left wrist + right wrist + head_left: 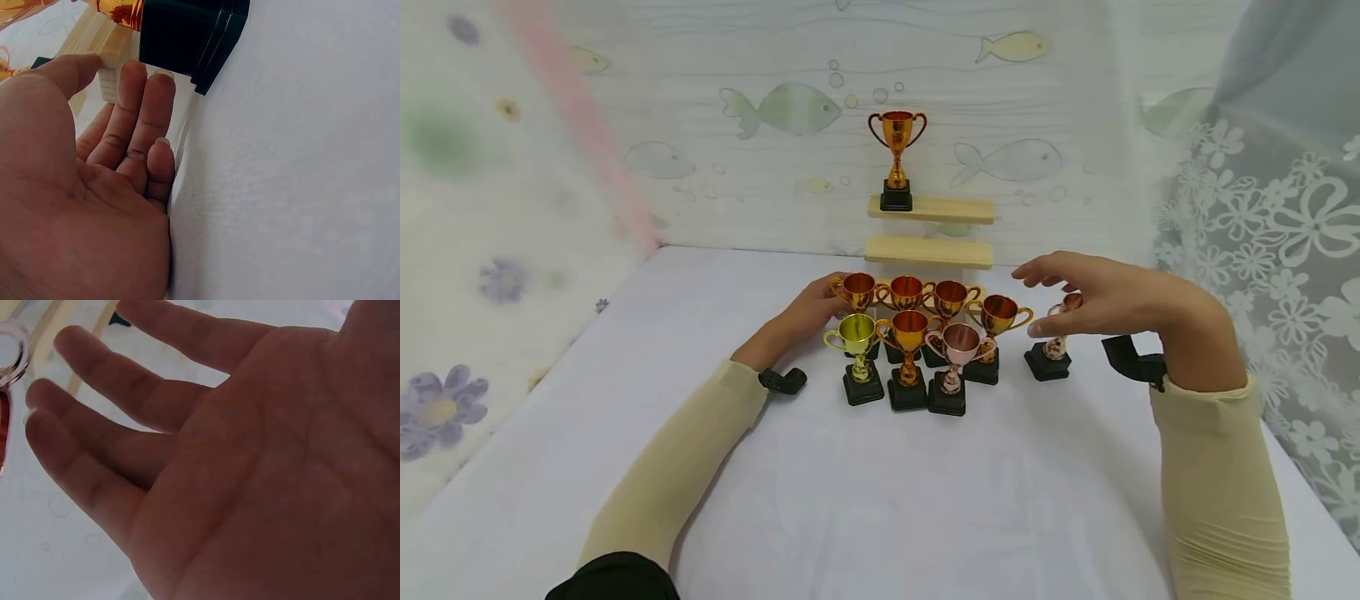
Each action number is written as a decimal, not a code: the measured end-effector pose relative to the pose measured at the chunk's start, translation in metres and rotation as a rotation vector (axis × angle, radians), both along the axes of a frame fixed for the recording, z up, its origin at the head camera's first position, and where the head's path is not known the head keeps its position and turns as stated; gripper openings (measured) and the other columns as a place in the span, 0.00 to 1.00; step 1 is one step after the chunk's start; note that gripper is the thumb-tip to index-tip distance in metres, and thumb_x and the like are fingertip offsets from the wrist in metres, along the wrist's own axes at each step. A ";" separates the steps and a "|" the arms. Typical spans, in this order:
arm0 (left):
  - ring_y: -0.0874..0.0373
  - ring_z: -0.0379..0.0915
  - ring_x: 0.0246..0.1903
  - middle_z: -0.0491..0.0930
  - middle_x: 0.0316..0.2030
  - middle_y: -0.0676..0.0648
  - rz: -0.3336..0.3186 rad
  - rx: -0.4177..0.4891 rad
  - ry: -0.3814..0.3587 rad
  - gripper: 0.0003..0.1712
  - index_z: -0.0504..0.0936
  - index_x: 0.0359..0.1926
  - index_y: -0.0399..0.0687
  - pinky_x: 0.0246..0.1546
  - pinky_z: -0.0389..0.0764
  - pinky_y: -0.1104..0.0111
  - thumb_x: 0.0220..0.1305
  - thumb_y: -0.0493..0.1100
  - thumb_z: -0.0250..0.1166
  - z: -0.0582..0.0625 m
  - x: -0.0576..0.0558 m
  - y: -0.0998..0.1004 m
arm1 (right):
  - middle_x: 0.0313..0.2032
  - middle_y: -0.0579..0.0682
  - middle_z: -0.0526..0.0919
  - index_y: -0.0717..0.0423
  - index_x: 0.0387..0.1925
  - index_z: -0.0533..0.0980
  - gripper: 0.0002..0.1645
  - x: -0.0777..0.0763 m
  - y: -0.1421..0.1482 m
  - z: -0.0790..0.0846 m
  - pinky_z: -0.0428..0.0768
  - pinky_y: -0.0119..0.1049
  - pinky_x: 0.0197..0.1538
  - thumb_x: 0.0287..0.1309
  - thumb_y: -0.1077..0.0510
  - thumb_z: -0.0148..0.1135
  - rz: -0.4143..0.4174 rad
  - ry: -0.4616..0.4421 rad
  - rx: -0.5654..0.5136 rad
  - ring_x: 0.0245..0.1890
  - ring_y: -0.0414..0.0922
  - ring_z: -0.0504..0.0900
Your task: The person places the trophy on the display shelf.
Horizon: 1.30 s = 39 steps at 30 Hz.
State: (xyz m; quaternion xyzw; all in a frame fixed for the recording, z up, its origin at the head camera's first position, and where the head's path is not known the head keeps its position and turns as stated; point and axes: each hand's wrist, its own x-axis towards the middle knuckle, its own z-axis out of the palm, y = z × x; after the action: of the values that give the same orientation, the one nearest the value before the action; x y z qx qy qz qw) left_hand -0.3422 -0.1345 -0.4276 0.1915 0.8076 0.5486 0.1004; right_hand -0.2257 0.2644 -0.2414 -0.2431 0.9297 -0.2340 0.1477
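My left hand (808, 312) lies at the left end of the trophy cluster, beside a back-row gold trophy cup (859, 292). In the left wrist view its thumb is against or very near a pale wooden step (115, 47), and its loosely extended fingers are close to a trophy's black base (181, 37). My right hand (1112, 292) hovers with spread fingers over a rose-gold trophy cup (1049, 360), which it partly hides. In the right wrist view the palm holds nothing. In front stand a yellow-gold trophy (857, 333), an orange-gold trophy (910, 333) and a rose-gold trophy (961, 343).
An orange-gold trophy (897, 137) stands at the left end of the top wooden shelf (955, 210). Below is another wooden shelf (928, 250). Several gold trophies crowd behind the front row. A white cloth (880, 500) covers the table, and a lace curtain (1292, 250) hangs at right.
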 end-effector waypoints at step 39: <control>0.51 0.75 0.49 0.80 0.53 0.44 0.001 -0.005 0.004 0.23 0.69 0.67 0.48 0.48 0.75 0.61 0.73 0.42 0.54 0.000 -0.003 0.000 | 0.33 0.54 0.77 0.62 0.44 0.73 0.27 -0.037 0.039 -0.031 0.82 0.41 0.37 0.54 0.48 0.74 -0.173 -0.265 0.121 0.30 0.49 0.80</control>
State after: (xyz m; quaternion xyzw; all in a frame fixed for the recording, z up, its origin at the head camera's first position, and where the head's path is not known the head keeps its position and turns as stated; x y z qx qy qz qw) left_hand -0.3451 -0.1348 -0.4278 0.1921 0.8093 0.5462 0.0990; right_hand -0.2628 0.3036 -0.2726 -0.1200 0.9320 -0.2194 0.2625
